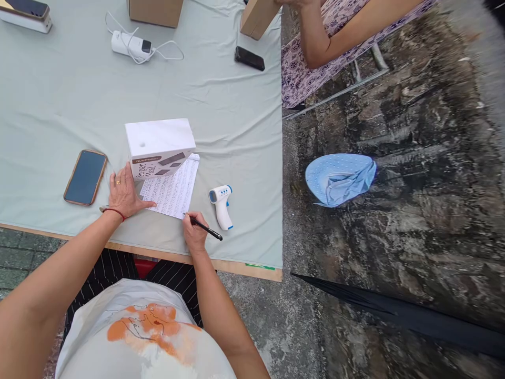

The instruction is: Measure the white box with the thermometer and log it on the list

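A sheet of paper [173,190] covered with rows of small writing lies near the table's front edge. My right hand [194,231] grips a black pen [208,229], its tip at the sheet's lower right corner. On the left, my left hand [125,192] lies flat with fingers spread, the thumb on the paper's edge and the fingertips beside a white box [160,138]. This printed box stands over the sheet's far part and hides it. Right of the paper lies a white and blue infrared thermometer [221,206].
A phone [86,177] lies left of my left hand. Farther back are a white device with a cable [131,46], cardboard boxes [155,11] and a black phone [249,58]. Another person's arm [315,37] reaches in at top right. A blue hat [340,179] lies beyond the table's right edge.
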`<state>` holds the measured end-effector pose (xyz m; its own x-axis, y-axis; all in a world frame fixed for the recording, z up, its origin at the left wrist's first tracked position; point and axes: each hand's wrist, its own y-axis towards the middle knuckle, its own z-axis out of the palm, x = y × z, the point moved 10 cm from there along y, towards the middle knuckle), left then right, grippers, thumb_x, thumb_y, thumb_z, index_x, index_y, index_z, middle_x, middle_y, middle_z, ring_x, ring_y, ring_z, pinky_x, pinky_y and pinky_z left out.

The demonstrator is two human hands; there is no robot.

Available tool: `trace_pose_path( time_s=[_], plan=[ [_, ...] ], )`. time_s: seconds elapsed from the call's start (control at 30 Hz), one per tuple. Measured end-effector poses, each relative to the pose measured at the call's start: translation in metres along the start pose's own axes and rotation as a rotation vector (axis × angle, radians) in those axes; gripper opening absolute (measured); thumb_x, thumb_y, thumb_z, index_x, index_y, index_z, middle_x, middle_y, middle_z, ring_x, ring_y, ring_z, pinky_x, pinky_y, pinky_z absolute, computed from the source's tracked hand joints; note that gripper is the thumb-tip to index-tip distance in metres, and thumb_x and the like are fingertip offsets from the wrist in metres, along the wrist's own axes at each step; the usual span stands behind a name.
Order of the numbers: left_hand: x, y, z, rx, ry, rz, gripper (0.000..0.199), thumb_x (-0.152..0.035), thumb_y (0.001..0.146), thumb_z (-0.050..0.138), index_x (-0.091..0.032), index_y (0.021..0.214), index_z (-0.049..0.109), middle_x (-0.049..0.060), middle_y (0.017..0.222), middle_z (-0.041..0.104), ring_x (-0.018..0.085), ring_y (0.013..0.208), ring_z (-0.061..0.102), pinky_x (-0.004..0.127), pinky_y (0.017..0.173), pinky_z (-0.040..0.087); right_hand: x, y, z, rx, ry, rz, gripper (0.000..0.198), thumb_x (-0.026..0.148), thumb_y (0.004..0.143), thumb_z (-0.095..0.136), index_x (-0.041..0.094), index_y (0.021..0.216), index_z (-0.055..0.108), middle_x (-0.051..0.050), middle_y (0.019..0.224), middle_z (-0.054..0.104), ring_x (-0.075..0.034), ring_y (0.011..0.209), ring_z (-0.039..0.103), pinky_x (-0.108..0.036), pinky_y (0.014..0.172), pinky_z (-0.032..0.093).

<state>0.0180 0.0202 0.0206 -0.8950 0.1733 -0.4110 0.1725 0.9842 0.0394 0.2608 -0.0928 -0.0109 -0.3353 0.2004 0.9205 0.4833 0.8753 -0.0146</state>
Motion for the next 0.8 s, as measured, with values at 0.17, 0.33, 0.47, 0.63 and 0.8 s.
trace_pose_path(
  time_s=[0.17,0.33,0.47,0.63,0.8],
  plan=[
    [-0.0002,0.0,-0.0005,-0.004,-0.008,0.004,0.147,-0.07,0.046,0.08,-0.004,0.154,0.005,0.028,0.153,0.031,0.044,0.144,0.027,0.058,0.121,0.003,0.0009,-0.0002,-0.0008,-0.012,-0.001,-0.01,0.021,0.039,0.075,0.05,0.02,0.07,0.058,0.002,0.061,0.057,-0.015,0.06,0.048,-0.029,0.062,0.044],
    [0.0,0.0,0.0002,0.007,-0.008,0.0,0.146,-0.07,0.047,0.079,-0.004,0.154,0.005,0.028,0.154,0.03,0.044,0.144,0.026,0.059,0.121,0.003,-0.0003,-0.0004,-0.0006,-0.003,0.002,-0.017,0.02,0.039,0.076,0.05,0.021,0.07,0.058,0.003,0.061,0.057,-0.014,0.06,0.048,-0.029,0.062,0.043],
    [-0.0003,0.0001,0.0005,0.014,-0.006,-0.003,0.146,-0.07,0.047,0.079,-0.004,0.154,0.006,0.028,0.154,0.029,0.044,0.144,0.025,0.059,0.121,0.002,-0.0011,-0.0002,-0.0007,-0.003,0.008,-0.023,0.019,0.038,0.075,0.05,0.021,0.069,0.057,0.004,0.06,0.056,-0.014,0.059,0.048,-0.029,0.062,0.043],
    [-0.0005,0.0001,-0.0008,0.01,-0.003,-0.009,0.147,-0.069,0.046,0.08,-0.004,0.154,0.006,0.028,0.154,0.031,0.044,0.144,0.026,0.057,0.122,0.002,-0.0037,-0.0007,0.0004,0.004,0.015,-0.014,0.018,0.037,0.075,0.051,0.021,0.07,0.057,0.003,0.061,0.057,-0.014,0.06,0.049,-0.029,0.062,0.043],
    [-0.0005,0.0001,0.0003,0.027,-0.023,-0.008,0.146,-0.07,0.048,0.08,-0.006,0.154,0.004,0.027,0.155,0.028,0.044,0.145,0.024,0.06,0.121,0.002,-0.0074,-0.0021,-0.0059,-0.067,0.021,0.007,0.021,0.04,0.076,0.05,0.021,0.072,0.058,0.002,0.063,0.059,-0.015,0.063,0.051,-0.029,0.064,0.045]
  ],
)
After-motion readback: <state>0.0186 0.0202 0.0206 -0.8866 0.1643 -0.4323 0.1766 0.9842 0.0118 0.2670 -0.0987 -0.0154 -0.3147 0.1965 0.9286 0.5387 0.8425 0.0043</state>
